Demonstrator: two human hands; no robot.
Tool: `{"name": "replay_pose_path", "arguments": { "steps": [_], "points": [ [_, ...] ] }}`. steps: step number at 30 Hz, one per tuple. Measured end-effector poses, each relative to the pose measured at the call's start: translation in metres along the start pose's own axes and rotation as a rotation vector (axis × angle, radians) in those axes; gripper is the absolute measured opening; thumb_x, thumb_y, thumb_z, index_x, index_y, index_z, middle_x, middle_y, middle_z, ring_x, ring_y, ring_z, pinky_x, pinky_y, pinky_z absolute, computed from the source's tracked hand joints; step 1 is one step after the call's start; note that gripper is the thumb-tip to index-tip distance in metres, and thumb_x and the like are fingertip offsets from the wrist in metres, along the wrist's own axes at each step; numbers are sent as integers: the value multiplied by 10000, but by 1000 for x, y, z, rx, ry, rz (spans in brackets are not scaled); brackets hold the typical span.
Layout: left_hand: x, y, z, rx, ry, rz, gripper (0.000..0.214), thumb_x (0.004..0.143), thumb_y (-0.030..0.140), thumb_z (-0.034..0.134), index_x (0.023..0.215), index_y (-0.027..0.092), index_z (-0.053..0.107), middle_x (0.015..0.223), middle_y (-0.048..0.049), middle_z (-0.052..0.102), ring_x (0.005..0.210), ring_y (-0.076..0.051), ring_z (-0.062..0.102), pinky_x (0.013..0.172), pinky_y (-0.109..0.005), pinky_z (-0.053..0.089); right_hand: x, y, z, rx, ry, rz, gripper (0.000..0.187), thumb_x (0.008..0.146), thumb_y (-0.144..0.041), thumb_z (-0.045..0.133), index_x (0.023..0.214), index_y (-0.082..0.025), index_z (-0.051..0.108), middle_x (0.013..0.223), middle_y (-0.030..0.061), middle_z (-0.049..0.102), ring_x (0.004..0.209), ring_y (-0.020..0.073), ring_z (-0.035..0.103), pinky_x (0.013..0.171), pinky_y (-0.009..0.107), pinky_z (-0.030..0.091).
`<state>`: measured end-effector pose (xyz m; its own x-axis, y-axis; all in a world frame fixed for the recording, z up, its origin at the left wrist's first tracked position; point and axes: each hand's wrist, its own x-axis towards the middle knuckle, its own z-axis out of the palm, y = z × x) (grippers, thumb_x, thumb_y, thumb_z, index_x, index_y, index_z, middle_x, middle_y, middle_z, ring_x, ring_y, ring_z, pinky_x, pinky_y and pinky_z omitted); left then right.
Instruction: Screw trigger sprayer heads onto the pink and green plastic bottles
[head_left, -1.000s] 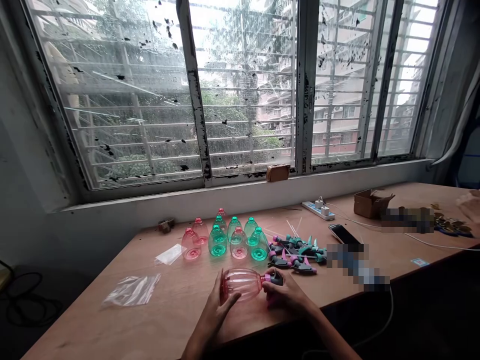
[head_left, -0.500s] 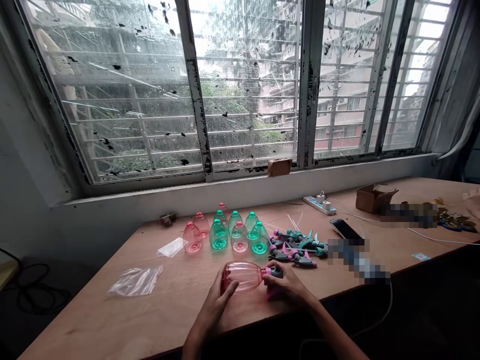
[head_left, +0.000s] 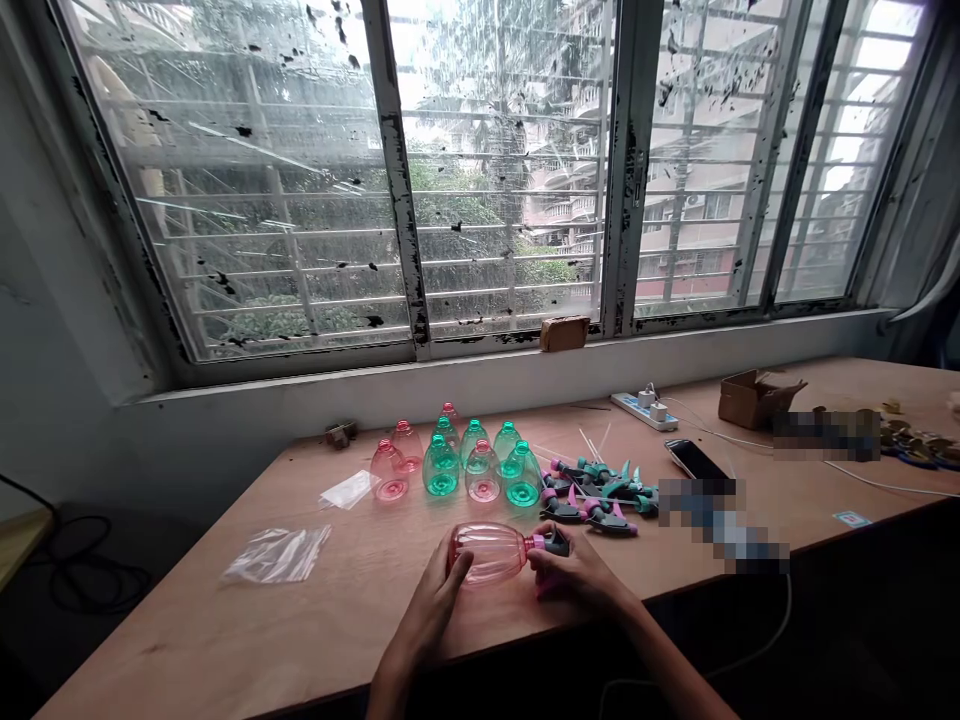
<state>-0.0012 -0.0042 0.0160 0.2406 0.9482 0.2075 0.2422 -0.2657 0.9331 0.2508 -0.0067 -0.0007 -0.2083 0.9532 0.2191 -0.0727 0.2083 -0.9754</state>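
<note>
Bottle point(head_left: 491, 552), pink, pointing sideways near table point(head_left: 300, 640) edge — I'm seeing left hand point(head_left: 435, 590) cupping its base, right hand point(head_left: 581, 575) gripping spray head point(head_left: 556, 541) at neck — other bottles point(head_left: 441, 470) standing beyond, near loose spray heads point(head_left: 609, 517).

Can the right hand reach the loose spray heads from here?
Probably yes: the spray heads lie close beyond the right hand, with nothing evident between, though it would first have to release the sprayer on the held bottle.

big grimy window point(head_left: 502, 200) with a beat-up frame point(head_left: 400, 190), some brown block thing point(head_left: 564, 334) on the sill point(head_left: 465, 374), power strip point(head_left: 628, 405) with plugs point(head_left: 658, 411) in, phone point(head_left: 699, 463) near it, ratty cardboard box point(head_left: 750, 402), messy black cable point(head_left: 90, 523) far left
</note>
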Motion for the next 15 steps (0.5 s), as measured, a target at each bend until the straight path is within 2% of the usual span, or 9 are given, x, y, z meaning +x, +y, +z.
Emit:
{"name": "replay_pose_path", "arguments": {
  "steps": [2, 6, 8, 12, 15],
  "points": [
    [-2, 3, 0, 2, -21, 9, 632, 874, 511, 552, 1395, 195, 384, 1485, -142, 438, 1413, -321, 339, 1184, -511, 218, 0, -1, 0, -6, 12, 0, 423, 725, -519, 765, 906, -176, 597, 679, -3, 677, 584, 169, 643, 558, 284, 525],
    [-7, 8, 3, -9, -49, 67, 798, 784, 443, 679, 1433, 223, 269, 1515, -139, 375, 1375, -303, 410, 1150, -444, 333, 0, -1, 0, -13, 24, 0, 439, 711, -543, 765, 886, -173, 604, 663, -6, 671, 575, 174, 647, 558, 285, 522],
    [-8, 8, 3, -6, -49, 81, 869, 758, 434, 710, 1445, 228, 220, 1536, -140, 332, 1392, -291, 382, 1157, -425, 323, 0, 0, 1, -13, 18, 1, 446, 707, -554, 763, 877, -173, 606, 657, -7, 668, 570, 175, 646, 556, 287, 524],
    [-4, 4, 2, 16, -20, 38, 813, 842, 523, 583, 1472, 188, 194, 1558, -167, 297, 1445, -310, 270, 1189, -479, 216, 0, -1, 1, -12, 2, 3, 437, 710, -549, 762, 877, -176, 606, 663, -9, 668, 571, 172, 641, 550, 283, 522],
    [-1, 2, 1, 33, -24, 3, 706, 888, 554, 489, 1435, 140, 322, 1521, -191, 372, 1437, -337, 281, 1188, -522, 176, -1, -1, 0, -5, -16, 6, 427, 710, -526, 774, 878, -174, 599, 682, -5, 675, 585, 168, 642, 559, 279, 524]
  ]
}}
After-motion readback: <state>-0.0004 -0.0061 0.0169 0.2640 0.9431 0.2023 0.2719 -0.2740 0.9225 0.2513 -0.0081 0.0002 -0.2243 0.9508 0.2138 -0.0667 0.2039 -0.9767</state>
